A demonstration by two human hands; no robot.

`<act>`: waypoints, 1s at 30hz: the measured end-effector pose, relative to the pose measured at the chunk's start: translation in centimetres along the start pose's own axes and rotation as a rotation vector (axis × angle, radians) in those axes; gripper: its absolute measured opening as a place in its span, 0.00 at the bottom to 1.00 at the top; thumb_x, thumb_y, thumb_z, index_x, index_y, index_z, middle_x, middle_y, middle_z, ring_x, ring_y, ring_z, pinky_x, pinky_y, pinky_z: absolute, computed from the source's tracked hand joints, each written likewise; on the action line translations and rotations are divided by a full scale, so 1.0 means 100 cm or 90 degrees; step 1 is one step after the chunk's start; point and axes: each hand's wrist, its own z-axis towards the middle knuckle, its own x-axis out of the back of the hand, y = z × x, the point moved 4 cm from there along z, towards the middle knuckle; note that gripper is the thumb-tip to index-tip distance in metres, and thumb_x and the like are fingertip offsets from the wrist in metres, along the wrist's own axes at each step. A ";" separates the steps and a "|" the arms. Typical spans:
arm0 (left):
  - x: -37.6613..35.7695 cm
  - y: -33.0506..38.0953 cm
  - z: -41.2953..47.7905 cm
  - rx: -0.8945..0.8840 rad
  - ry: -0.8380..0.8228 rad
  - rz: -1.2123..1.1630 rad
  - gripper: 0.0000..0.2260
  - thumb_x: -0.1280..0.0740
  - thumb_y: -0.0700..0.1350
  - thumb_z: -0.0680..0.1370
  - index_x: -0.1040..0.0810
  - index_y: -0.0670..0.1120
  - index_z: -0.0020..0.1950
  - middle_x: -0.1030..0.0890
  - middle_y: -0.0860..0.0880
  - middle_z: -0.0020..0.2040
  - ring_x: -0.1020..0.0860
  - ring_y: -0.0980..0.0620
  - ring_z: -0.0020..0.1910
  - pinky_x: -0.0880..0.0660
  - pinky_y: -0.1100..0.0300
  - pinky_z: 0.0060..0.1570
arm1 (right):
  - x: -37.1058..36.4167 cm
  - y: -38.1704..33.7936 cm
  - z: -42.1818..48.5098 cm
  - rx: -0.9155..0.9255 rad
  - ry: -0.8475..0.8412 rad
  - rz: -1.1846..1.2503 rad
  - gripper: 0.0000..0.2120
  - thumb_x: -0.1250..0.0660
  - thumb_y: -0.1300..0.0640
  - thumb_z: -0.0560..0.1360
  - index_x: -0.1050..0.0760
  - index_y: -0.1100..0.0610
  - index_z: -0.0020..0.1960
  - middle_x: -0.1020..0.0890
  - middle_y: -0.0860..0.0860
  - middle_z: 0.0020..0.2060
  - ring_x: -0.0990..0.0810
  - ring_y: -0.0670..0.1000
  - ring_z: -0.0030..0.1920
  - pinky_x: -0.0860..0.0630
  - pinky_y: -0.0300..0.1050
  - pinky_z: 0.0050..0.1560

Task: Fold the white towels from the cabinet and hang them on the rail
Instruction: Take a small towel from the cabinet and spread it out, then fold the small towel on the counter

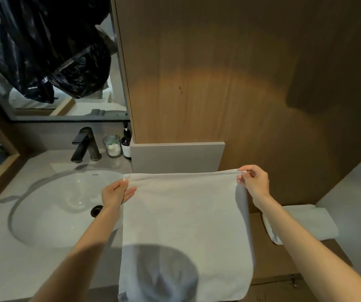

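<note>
Right of the sink (51,214), left hand (115,194) and right hand (254,182) pinch a white towel (186,214) by its far corners, mid-fold; the next fold likely needs aligned edges

A bathroom: a white oval basin (44,205) set in a pale counter (7,264), a dark tap (85,144), a wall mirror (70,105), and a pump bottle (126,143) (brown glass) beside a glass jar (111,146).

Both arms reach forward, forearms bare, hands well apart and roughly level. Left hand (116,194) pinches one top corner of the towel (186,214), fingers fairly straight. Right hand (254,184) pinches the opposite corner, fingers curled, knuckles up.
</note>
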 end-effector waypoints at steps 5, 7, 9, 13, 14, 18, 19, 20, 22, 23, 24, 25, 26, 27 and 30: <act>-0.013 -0.012 0.036 0.010 0.011 0.019 0.14 0.36 0.36 0.80 0.27 0.33 0.64 0.22 0.37 0.52 0.19 0.41 0.47 0.20 0.55 0.49 | -0.032 0.027 0.037 -0.016 -0.014 -0.022 0.13 0.39 0.68 0.78 0.24 0.54 0.41 0.21 0.54 0.37 0.20 0.55 0.44 0.20 0.52 0.52; -0.016 -0.019 0.053 0.014 0.030 0.043 0.07 0.34 0.34 0.78 0.21 0.35 0.54 0.20 0.40 0.41 0.18 0.47 0.36 0.19 0.58 0.41 | -0.043 0.040 0.053 -0.027 -0.022 -0.035 0.14 0.39 0.70 0.77 0.23 0.55 0.39 0.20 0.54 0.35 0.20 0.56 0.42 0.21 0.54 0.51; -0.021 -0.023 0.071 0.023 0.051 0.086 0.08 0.32 0.33 0.76 0.18 0.40 0.38 0.20 0.45 0.30 0.19 0.45 0.35 0.19 0.53 0.45 | -0.054 0.054 0.070 -0.042 -0.027 -0.045 0.16 0.39 0.71 0.75 0.23 0.54 0.36 0.20 0.53 0.34 0.19 0.59 0.44 0.21 0.56 0.50; -0.029 -0.038 0.098 0.035 0.042 0.111 0.10 0.32 0.38 0.77 0.19 0.44 0.36 0.21 0.51 0.24 0.21 0.44 0.38 0.22 0.49 0.54 | -0.075 0.081 0.092 -0.069 -0.027 -0.067 0.18 0.40 0.71 0.72 0.21 0.52 0.34 0.18 0.52 0.34 0.19 0.61 0.45 0.22 0.54 0.49; -0.030 -0.044 0.105 0.034 0.041 0.125 0.10 0.32 0.39 0.77 0.19 0.44 0.36 0.21 0.51 0.25 0.21 0.44 0.39 0.22 0.48 0.55 | -0.080 0.088 0.097 -0.063 -0.030 -0.076 0.18 0.40 0.70 0.71 0.21 0.51 0.34 0.18 0.52 0.35 0.19 0.60 0.45 0.22 0.55 0.49; -0.037 -0.055 0.124 0.016 0.009 0.207 0.08 0.36 0.43 0.80 0.20 0.42 0.55 0.17 0.44 0.49 0.20 0.43 0.52 0.24 0.49 0.59 | -0.093 0.109 0.108 -0.027 -0.095 -0.127 0.17 0.35 0.67 0.74 0.22 0.45 0.38 0.17 0.53 0.43 0.19 0.60 0.50 0.24 0.55 0.53; -0.040 -0.055 0.124 -0.003 -0.012 0.237 0.12 0.37 0.43 0.81 0.24 0.43 0.63 0.21 0.44 0.58 0.22 0.44 0.56 0.25 0.50 0.59 | -0.095 0.107 0.106 -0.015 -0.118 -0.150 0.16 0.35 0.66 0.75 0.23 0.44 0.40 0.17 0.54 0.46 0.20 0.59 0.52 0.25 0.53 0.55; -0.044 -0.054 0.120 -0.040 -0.037 0.280 0.15 0.38 0.42 0.81 0.29 0.43 0.68 0.25 0.46 0.63 0.25 0.46 0.59 0.27 0.52 0.60 | -0.099 0.105 0.102 0.009 -0.139 -0.178 0.15 0.34 0.65 0.76 0.22 0.44 0.42 0.18 0.55 0.50 0.21 0.59 0.55 0.27 0.52 0.57; -0.055 -0.052 0.106 -0.186 -0.063 0.401 0.19 0.40 0.40 0.82 0.35 0.43 0.73 0.33 0.47 0.68 0.29 0.49 0.63 0.31 0.54 0.65 | -0.111 0.098 0.084 0.086 -0.196 -0.237 0.08 0.33 0.62 0.77 0.21 0.50 0.52 0.25 0.58 0.63 0.28 0.58 0.66 0.33 0.50 0.65; -0.065 -0.056 0.095 -0.267 -0.080 0.461 0.20 0.41 0.39 0.82 0.36 0.43 0.74 0.35 0.47 0.71 0.31 0.49 0.66 0.33 0.53 0.68 | -0.122 0.096 0.071 0.131 -0.234 -0.271 0.09 0.35 0.57 0.78 0.22 0.53 0.58 0.30 0.56 0.69 0.33 0.55 0.70 0.37 0.48 0.69; -0.077 -0.063 0.085 -0.329 -0.112 0.525 0.21 0.41 0.39 0.82 0.38 0.44 0.75 0.37 0.47 0.74 0.34 0.49 0.70 0.38 0.52 0.72 | -0.136 0.095 0.057 0.182 -0.276 -0.293 0.14 0.39 0.53 0.79 0.24 0.53 0.62 0.33 0.53 0.72 0.36 0.52 0.72 0.40 0.49 0.72; -0.091 -0.075 0.077 -0.356 -0.154 0.602 0.22 0.43 0.41 0.83 0.41 0.46 0.77 0.41 0.50 0.77 0.39 0.50 0.74 0.46 0.52 0.75 | -0.153 0.096 0.042 0.233 -0.312 -0.325 0.17 0.42 0.51 0.79 0.27 0.52 0.67 0.35 0.51 0.73 0.38 0.51 0.74 0.42 0.52 0.74; -0.104 -0.087 0.070 -0.359 -0.192 0.683 0.23 0.46 0.44 0.84 0.45 0.48 0.79 0.46 0.52 0.78 0.46 0.51 0.77 0.56 0.53 0.76 | -0.171 0.097 0.026 0.280 -0.338 -0.367 0.20 0.43 0.52 0.79 0.29 0.52 0.70 0.35 0.51 0.75 0.39 0.51 0.75 0.44 0.55 0.75; -0.114 -0.102 0.067 -0.368 -0.218 0.756 0.23 0.50 0.46 0.84 0.49 0.49 0.79 0.52 0.53 0.79 0.53 0.51 0.78 0.63 0.52 0.75 | -0.188 0.103 0.015 0.311 -0.353 -0.422 0.22 0.42 0.54 0.79 0.32 0.53 0.72 0.35 0.51 0.75 0.40 0.52 0.76 0.43 0.59 0.75; -0.127 -0.129 0.063 -0.410 -0.212 0.920 0.23 0.59 0.51 0.84 0.54 0.52 0.79 0.60 0.54 0.79 0.62 0.51 0.78 0.65 0.46 0.75 | -0.219 0.114 -0.003 0.323 -0.343 -0.551 0.24 0.40 0.54 0.77 0.32 0.53 0.73 0.33 0.52 0.74 0.36 0.56 0.74 0.38 0.66 0.71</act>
